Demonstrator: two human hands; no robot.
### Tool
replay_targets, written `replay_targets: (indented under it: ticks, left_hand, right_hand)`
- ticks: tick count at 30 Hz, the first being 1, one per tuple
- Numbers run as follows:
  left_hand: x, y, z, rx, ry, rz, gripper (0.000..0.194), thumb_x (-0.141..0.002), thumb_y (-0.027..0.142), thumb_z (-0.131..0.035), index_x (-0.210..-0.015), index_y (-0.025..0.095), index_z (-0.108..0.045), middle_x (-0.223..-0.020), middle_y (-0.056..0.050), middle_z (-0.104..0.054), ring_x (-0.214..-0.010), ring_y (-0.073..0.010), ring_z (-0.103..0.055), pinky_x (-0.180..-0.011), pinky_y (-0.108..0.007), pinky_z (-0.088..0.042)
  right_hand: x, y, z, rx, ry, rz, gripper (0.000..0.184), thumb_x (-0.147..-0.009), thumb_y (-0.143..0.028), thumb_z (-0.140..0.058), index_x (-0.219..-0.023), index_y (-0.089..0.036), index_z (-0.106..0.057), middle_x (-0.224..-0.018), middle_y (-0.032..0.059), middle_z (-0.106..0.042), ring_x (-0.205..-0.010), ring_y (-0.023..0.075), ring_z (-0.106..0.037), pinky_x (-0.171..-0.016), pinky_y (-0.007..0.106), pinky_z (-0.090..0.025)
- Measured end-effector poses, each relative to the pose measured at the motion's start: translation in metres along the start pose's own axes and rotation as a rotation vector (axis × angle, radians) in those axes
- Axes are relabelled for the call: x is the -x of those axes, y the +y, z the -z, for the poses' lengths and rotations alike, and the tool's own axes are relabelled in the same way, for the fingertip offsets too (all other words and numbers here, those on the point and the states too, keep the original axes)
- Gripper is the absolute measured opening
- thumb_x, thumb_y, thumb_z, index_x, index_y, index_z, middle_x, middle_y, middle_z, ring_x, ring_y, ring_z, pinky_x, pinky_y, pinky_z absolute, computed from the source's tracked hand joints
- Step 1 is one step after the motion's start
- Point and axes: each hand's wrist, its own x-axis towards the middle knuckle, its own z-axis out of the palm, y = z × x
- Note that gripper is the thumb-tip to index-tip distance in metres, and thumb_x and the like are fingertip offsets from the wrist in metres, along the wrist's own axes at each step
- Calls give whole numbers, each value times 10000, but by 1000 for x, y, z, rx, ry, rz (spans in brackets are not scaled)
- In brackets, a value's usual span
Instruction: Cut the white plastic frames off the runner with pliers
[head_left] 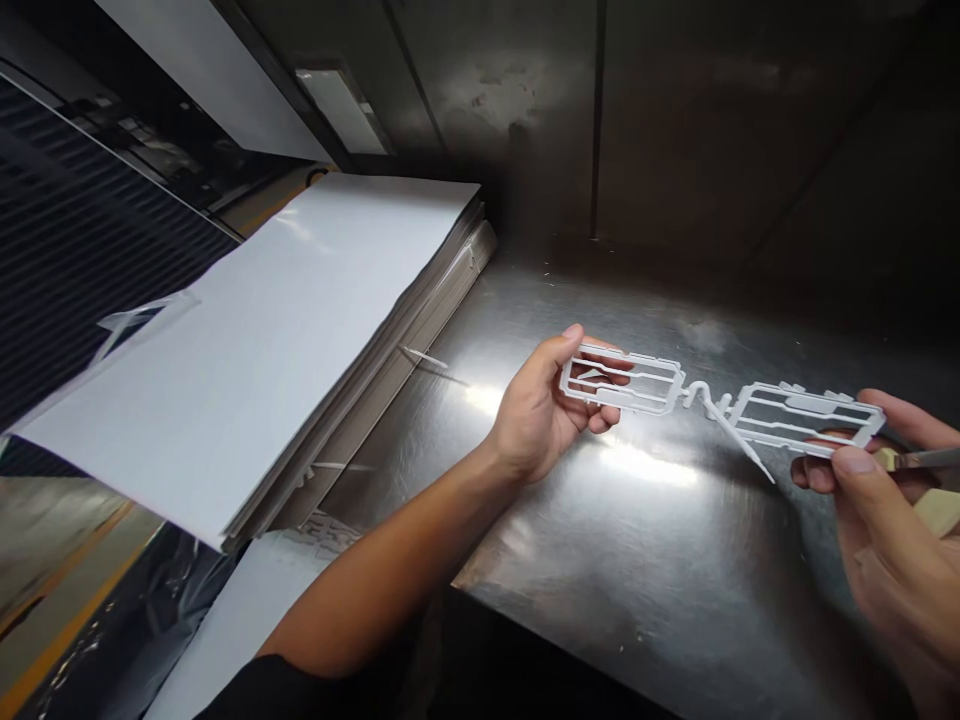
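Two white plastic frames with thin crossbars are joined by a curved runner and a pointed sprue (pixel 744 447). The left frame (pixel 626 398) is pinched by its outer end in my left hand (pixel 538 405), thumb on top and fingers behind. My right hand (pixel 889 510) grips the outer end of the right frame (pixel 806 425) between thumb and fingers. A tool with a pale yellow handle (pixel 937 510) and a metal part also lies in my right hand; its kind is hard to tell. Both frames hang above the metal table (pixel 600 560).
At the left, a stack of white sheets (pixel 300 320) with layered edges leans over the table. Thin white sprue pieces (pixel 426 357) stick out from its side. A dark metal wall (pixel 675 130) rises behind the table. Small white scraps lie near the back.
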Motion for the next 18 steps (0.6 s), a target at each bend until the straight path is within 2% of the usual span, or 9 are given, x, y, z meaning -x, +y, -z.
replay_targets:
  ticks: [3,6,11,15,18]
  left_hand:
    - [0,0,1,0,14,24,450,-979,564,-778,-878,126,-771,-807,-79,-760,-502,-154,-678,-430,-217,-473]
    - [0,2,3,35,-34,64,457,-998,548,-751,-960,98,-821,-818,-96,-774,-499,-148,-680,-413,-201,-466]
    - [-1,8,3,173,-52,176,538,-1141,450,-503,-1017,60,-853,-829,-119,-786,-505,-140,-701,-444,-182,-522]
    - [-1,13,0,205,1,227,601,-1190,417,-414,-993,45,-842,-809,-129,-781,-492,-143,-703,-469,-193,-556]
    - [-1,13,-1,218,28,239,640,-1206,421,-381,-971,40,-838,-785,-130,-772,-475,-143,-696,-454,-193,-543]
  right_hand:
    - [1,-2,0,23,-24,6,692,-806,-461,-1058,-1428,-245,-846,-975,87,-731,-806,271,-695,-990,584,-635]
    - [1,-4,2,-42,-94,-16,596,-860,-399,-1037,-1405,-234,-860,-1022,110,-751,-793,237,-686,-877,467,-665]
    - [-1,-2,9,-127,-197,-200,524,-914,-381,-1008,-1380,-189,-865,-1080,147,-733,-848,231,-679,-746,329,-671]
    - [-2,1,11,-139,-229,-256,533,-922,-426,-995,-1361,-156,-858,-1038,136,-716,-845,206,-662,-766,281,-664]
    - [-2,4,12,-170,-233,-255,514,-945,-405,-980,-1369,-146,-850,-1049,140,-712,-842,200,-663,-800,287,-665]
